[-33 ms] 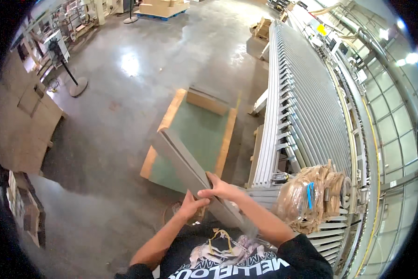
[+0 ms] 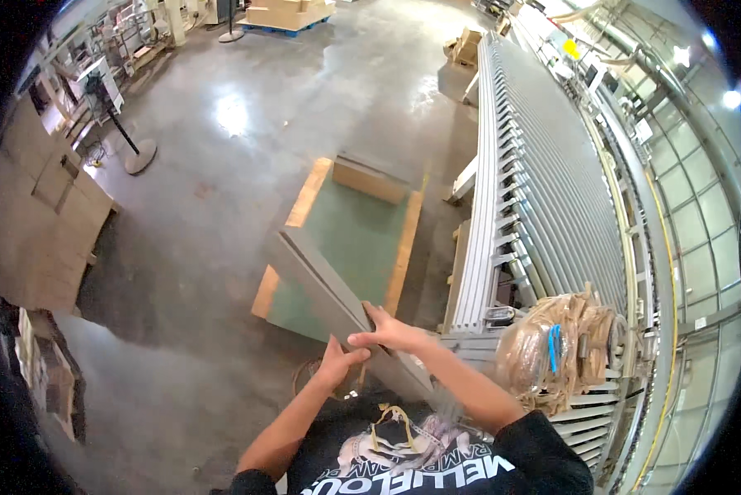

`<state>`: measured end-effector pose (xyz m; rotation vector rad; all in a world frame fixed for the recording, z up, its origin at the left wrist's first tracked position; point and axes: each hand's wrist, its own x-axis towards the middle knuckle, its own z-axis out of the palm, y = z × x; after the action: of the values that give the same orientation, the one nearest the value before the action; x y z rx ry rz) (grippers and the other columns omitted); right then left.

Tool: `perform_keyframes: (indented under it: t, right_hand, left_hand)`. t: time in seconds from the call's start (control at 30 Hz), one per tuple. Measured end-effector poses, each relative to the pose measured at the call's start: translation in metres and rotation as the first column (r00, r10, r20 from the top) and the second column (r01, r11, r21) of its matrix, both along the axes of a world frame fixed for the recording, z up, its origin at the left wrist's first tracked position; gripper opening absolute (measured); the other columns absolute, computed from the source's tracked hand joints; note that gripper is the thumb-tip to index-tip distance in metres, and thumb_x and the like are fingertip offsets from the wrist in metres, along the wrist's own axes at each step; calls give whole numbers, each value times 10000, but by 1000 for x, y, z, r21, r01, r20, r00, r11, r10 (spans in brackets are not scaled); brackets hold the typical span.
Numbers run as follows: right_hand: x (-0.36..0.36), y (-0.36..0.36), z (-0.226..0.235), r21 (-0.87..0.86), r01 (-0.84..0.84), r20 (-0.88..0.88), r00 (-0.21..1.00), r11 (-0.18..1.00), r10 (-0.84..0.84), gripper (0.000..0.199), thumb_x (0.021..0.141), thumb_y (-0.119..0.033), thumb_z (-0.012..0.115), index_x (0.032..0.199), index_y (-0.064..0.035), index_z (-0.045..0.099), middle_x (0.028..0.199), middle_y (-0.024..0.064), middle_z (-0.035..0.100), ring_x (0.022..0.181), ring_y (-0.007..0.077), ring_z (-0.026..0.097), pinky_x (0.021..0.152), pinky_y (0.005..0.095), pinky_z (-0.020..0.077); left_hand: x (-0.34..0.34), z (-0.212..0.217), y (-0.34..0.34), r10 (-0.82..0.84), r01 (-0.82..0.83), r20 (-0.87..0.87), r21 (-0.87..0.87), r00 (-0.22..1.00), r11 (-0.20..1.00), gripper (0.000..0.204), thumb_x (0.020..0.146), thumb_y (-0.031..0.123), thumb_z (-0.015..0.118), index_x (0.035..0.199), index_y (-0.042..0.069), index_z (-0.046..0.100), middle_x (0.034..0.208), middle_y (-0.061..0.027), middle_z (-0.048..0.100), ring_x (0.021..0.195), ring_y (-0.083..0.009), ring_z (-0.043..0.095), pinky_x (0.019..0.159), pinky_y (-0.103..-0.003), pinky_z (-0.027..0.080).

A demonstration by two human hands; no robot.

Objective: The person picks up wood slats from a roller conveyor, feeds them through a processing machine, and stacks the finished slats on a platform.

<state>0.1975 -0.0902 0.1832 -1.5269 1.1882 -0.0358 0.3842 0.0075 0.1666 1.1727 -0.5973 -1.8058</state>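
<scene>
Almost nothing has changed since the last picture: the view slips a touch, while the two long grey planks (image 2: pixel 311 279) stay in the same slanting hold. That suggests a steady grip, with the work pausing or moving slowly. The left hand (image 2: pixel 334 364) is clamped on the planks' near-left side and the right hand (image 2: pixel 389 331) on their right, close together with thumbs across; whether the thumbs touch, I cannot tell.

From the hands, the planks' far end points to eleven o'clock, a thin gap between their edges. The near end runs toward four, partly hidden by the right forearm (image 2: pixel 469 379). At twelve lies a low green platform (image 2: pixel 358 227) with wooden side edges. The roller conveyor (image 2: pixel 552 181) walls off one to two, and a plastic-wrapped bundle (image 2: pixel 529 356) crowds three. Wider room is the concrete floor (image 2: pixel 197 239) from ten to eleven, short of the cardboard (image 2: pixel 44 223) near ten.
</scene>
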Motion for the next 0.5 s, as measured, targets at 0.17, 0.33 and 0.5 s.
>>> perform_keyframes:
  t: [0.17, 0.33, 0.5]
  right_hand:
    - [23, -80, 19, 8, -284, -172, 944, 959, 281, 1383, 781, -997, 526, 1723, -33, 218, 1663, 326, 368, 1468, 487, 481, 1189, 486, 430]
    - [-40, -163, -33, 205, -379, -71, 914, 902, 400, 1345, 821, -871, 671, 1732, -26, 156, 1727, 309, 273, 1586, 391, 341, 1276, 421, 330]
    - [-131, -266, -110, 488, -258, 213, 962, 834, 174, 1284, 843, -726, 793, 1722, -13, 185, 1733, 278, 279, 1594, 374, 312, 1287, 437, 307]
  left_hand:
    - [21, 15, -66, 135, -120, -47, 240, 990, 963, 742, 909, 16, 742, 1548, 26, 364, 1435, -171, 563, 1262, -295, 636, 1051, -456, 572]
    - [17, -60, -166, 258, -240, -39, 254, 965, 937, 864, 836, 266, 855, 1535, 23, 410, 1402, -178, 573, 1261, -335, 621, 1048, -523, 562]
    - [14, -168, -294, 341, -337, 45, 325, 939, 884, 884, 784, 378, 840, 1514, 39, 472, 1364, -129, 610, 1265, -336, 616, 1076, -512, 537]
